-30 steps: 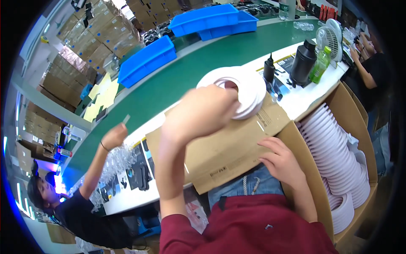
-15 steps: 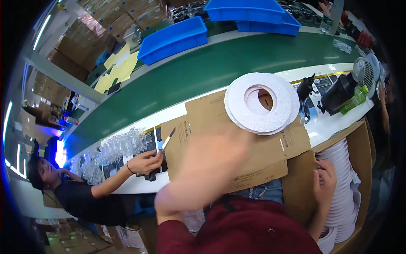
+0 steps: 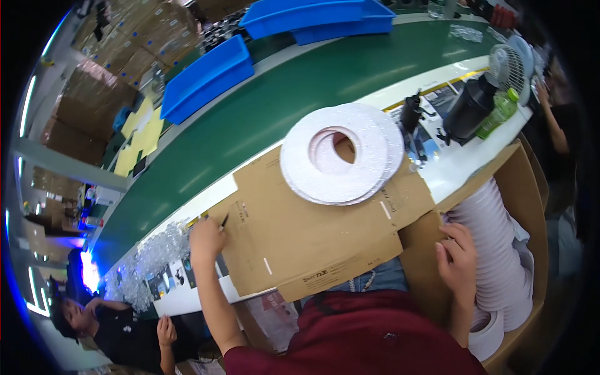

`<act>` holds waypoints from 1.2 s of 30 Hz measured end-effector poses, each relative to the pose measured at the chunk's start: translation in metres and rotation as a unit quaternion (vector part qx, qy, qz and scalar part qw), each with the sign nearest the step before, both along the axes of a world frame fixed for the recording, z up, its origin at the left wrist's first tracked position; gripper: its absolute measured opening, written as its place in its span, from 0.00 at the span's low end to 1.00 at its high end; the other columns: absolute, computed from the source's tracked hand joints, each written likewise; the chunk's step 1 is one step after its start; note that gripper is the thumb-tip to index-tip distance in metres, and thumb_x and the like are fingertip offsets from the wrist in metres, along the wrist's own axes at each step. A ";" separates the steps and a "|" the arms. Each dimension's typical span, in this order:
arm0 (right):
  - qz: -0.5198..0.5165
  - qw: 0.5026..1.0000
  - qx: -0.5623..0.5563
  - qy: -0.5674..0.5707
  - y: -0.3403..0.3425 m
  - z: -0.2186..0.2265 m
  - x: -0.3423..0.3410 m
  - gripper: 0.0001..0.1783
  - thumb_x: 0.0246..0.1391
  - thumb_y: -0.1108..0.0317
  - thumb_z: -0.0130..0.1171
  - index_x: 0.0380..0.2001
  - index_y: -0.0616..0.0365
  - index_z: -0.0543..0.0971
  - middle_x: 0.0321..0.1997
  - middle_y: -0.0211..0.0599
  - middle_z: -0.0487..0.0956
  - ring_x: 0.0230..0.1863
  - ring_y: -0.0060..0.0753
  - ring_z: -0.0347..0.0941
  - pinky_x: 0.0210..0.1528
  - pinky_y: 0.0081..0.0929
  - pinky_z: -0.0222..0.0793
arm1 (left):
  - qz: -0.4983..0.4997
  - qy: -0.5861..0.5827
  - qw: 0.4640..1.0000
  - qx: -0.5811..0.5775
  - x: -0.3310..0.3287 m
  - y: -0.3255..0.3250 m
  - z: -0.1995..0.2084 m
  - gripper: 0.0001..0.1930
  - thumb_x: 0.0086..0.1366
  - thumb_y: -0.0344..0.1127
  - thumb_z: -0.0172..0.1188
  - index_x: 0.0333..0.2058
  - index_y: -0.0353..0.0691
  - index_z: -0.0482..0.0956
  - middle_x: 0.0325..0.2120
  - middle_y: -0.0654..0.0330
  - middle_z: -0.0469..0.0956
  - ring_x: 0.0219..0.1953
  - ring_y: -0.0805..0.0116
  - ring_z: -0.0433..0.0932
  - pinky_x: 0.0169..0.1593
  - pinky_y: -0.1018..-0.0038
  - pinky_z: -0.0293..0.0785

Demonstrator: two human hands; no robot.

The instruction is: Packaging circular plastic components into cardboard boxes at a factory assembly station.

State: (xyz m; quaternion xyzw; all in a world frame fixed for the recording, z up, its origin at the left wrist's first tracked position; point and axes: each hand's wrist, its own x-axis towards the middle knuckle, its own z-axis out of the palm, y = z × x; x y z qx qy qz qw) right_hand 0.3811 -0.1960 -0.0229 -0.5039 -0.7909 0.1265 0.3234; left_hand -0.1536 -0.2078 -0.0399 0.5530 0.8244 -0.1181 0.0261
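My left hand [image 3: 206,239] is closed at the left edge of a flattened cardboard sheet [image 3: 300,231]. A slim tool with a dark tip [image 3: 224,220] sticks out from its fingers; the rest is hidden in the hand. My right hand [image 3: 458,255] has curled fingers at the inner flap of an open carton [image 3: 425,250]. Whatever its fingers hold, if anything, I cannot make out. Beside it, white rings [image 3: 494,250] stand stacked in the carton. On the far part of the sheet lie several flat white rings [image 3: 306,165], overlapping.
A co-worker's hand [image 3: 166,331] is at the lower left, near clear plastic pieces [image 3: 147,262]. Back right stand black bottle-like parts [image 3: 469,109], a green bottle [image 3: 500,114] and a small fan [image 3: 507,65]. Beyond the green belt [image 3: 250,125] are blue trays [image 3: 209,78].
My left hand has moved left to the sheet's edge and now grips the slim tool that the co-worker's hand held. That co-worker's hand has drawn back. My view has turned.
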 end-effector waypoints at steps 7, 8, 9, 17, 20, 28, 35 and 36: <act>-0.015 1.000 0.012 -0.011 0.001 -0.001 -0.004 0.06 0.44 0.79 0.66 0.25 0.64 0.77 0.43 0.44 0.80 0.49 0.51 0.75 0.51 0.40 0.72 | 0.015 -0.085 0.996 -0.028 0.013 -0.002 0.026 0.11 0.48 0.35 0.60 0.23 0.32 0.80 0.22 0.42 0.79 0.30 0.42 0.79 0.34 0.55 0.75; -0.008 1.000 0.016 -0.004 0.001 -0.001 -0.005 0.06 0.44 0.78 0.66 0.26 0.63 0.77 0.43 0.44 0.80 0.49 0.51 0.75 0.51 0.40 0.72 | -0.001 -0.093 0.996 0.013 0.016 -0.005 0.032 0.10 0.47 0.34 0.61 0.21 0.32 0.79 0.21 0.43 0.78 0.28 0.42 0.79 0.33 0.55 0.74; -0.005 1.000 0.020 -0.001 0.001 0.000 -0.004 0.06 0.44 0.78 0.66 0.26 0.63 0.77 0.43 0.43 0.80 0.49 0.51 0.75 0.51 0.40 0.72 | -0.015 -0.100 0.995 0.013 0.029 0.003 0.045 0.10 0.47 0.34 0.61 0.21 0.32 0.79 0.21 0.43 0.78 0.28 0.42 0.79 0.33 0.55 0.74; 0.030 0.996 -0.052 0.070 0.005 0.029 -0.007 0.10 0.45 0.77 0.66 0.34 0.62 0.81 0.46 0.44 0.81 0.50 0.47 0.76 0.54 0.37 0.72 | -0.467 -0.269 0.827 0.156 0.217 0.039 0.132 0.09 0.49 0.31 0.65 0.28 0.38 0.74 0.27 0.53 0.71 0.33 0.52 0.73 0.38 0.61 0.69; 0.096 0.972 -0.123 0.177 0.008 0.043 -0.025 0.16 0.46 0.77 0.65 0.42 0.64 0.80 0.48 0.47 0.80 0.50 0.47 0.76 0.55 0.36 0.71 | -0.527 -0.360 0.750 0.174 0.280 0.046 0.126 0.09 0.51 0.31 0.64 0.29 0.39 0.73 0.28 0.54 0.70 0.33 0.54 0.72 0.38 0.62 0.68; 0.177 0.914 -0.176 0.321 0.015 -0.001 -0.020 0.14 0.53 0.79 0.57 0.44 0.68 0.78 0.49 0.47 0.78 0.51 0.40 0.75 0.53 0.33 0.70 | -0.544 -0.400 0.712 0.194 0.320 0.058 0.072 0.09 0.57 0.34 0.64 0.32 0.39 0.73 0.28 0.54 0.70 0.29 0.54 0.71 0.33 0.63 0.67; 0.095 0.915 -0.184 0.347 0.013 0.002 -0.010 0.10 0.55 0.75 0.55 0.40 0.68 0.78 0.40 0.39 0.80 0.44 0.32 0.77 0.51 0.30 0.72 | -0.549 -0.361 0.729 0.190 0.320 0.051 0.074 0.17 0.58 0.38 0.64 0.43 0.35 0.76 0.30 0.54 0.73 0.29 0.57 0.73 0.32 0.65 0.67; 0.054 0.880 -0.237 0.407 0.015 0.006 0.000 0.10 0.55 0.74 0.55 0.40 0.67 0.78 0.38 0.38 0.80 0.42 0.30 0.77 0.48 0.30 0.73 | -0.560 -0.291 0.752 0.189 0.318 0.047 0.074 0.20 0.58 0.40 0.64 0.46 0.34 0.76 0.34 0.54 0.75 0.30 0.59 0.74 0.33 0.67 0.68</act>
